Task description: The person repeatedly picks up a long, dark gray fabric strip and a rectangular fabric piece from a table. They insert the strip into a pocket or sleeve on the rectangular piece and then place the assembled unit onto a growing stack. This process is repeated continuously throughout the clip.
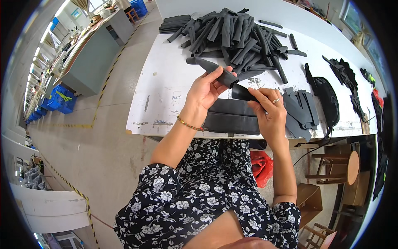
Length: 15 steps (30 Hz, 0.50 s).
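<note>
My left hand is closed around a dark grey fabric sleeve, held above the white table with its far end pointing up and left. The sleeve's near end faces my right hand. That hand grips a smooth black sheet curled into a roll, its tip right at the mouth of the sleeve. Whether the tip is inside cannot be made out. Below my hands lie long black padded pieces, side by side along the table's front edge. Flat dark sheets lie in a loose stack by my right hand.
A heap of similar grey sleeves covers the back of the white table. A neat stack of strips stands to its left. On the right sit a black bag and black straps. A wooden stool stands below.
</note>
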Motion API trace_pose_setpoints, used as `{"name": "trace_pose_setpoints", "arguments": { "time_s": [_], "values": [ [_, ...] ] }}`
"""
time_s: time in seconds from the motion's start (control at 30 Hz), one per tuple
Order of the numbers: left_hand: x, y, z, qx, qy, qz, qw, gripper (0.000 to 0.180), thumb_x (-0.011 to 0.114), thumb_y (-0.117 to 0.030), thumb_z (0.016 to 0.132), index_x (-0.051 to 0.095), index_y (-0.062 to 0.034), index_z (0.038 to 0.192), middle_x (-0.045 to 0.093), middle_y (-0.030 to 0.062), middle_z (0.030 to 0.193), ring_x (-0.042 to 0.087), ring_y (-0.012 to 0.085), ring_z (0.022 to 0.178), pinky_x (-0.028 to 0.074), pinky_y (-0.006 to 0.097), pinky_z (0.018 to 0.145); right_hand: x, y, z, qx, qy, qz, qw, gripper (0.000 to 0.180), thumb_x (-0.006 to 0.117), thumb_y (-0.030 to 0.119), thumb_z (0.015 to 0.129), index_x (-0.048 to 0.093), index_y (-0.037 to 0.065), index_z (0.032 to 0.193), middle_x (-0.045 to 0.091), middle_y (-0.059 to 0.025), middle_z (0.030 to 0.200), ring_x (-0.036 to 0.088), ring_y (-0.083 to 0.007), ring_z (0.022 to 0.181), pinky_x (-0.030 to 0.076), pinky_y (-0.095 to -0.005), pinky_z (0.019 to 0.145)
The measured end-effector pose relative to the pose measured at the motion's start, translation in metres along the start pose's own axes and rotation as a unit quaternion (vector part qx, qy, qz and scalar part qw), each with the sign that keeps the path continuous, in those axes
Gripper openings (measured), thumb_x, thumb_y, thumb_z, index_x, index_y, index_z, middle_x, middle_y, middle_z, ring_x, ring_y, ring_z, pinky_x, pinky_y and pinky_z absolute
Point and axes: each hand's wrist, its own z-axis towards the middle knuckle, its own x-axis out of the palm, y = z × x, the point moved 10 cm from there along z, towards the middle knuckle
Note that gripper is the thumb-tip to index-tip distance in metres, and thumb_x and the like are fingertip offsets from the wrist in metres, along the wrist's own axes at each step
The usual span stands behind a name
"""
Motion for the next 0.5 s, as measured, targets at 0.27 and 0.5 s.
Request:
{"name": "trace_pose_setpoints", "arguments": {
  "time_s": [0.27, 0.5],
  "values": [
    [0.004, 0.009, -0.003, -0.010, 0.014, 0.009, 1.000, 0.018, 0.066, -0.012, 0.092, 0.062, 0.0001, 0.105, 0.067, 0.0160, 0.112, 0.067, 0.0280, 0.104, 0.058, 0.040, 0.091, -0.005, -0.001, 0.005, -0.017, -0.014, -0.073, 0.997, 0.025, 0.075, 0.009, 0.077, 0.073, 0.010, 0.102, 0.064, -0.0014, 0.091, 0.057, -0.0220, 0.084, 0.041, -0.0358, 0.075],
    [0.012, 0.017, -0.011, 0.002, 0.020, 0.039, 0.999, 0.018, 0.065, -0.012, 0.093, 0.062, -0.0012, 0.107, 0.068, 0.0153, 0.111, 0.069, 0.0227, 0.095, 0.061, 0.038, 0.082, -0.009, 0.011, 0.000, -0.081, -0.063, -0.168, 0.980, 0.028, 0.076, 0.009, 0.072, 0.072, 0.010, 0.100, 0.063, 0.0015, 0.091, 0.058, -0.0197, 0.084, 0.042, -0.0352, 0.076]
  ]
}}
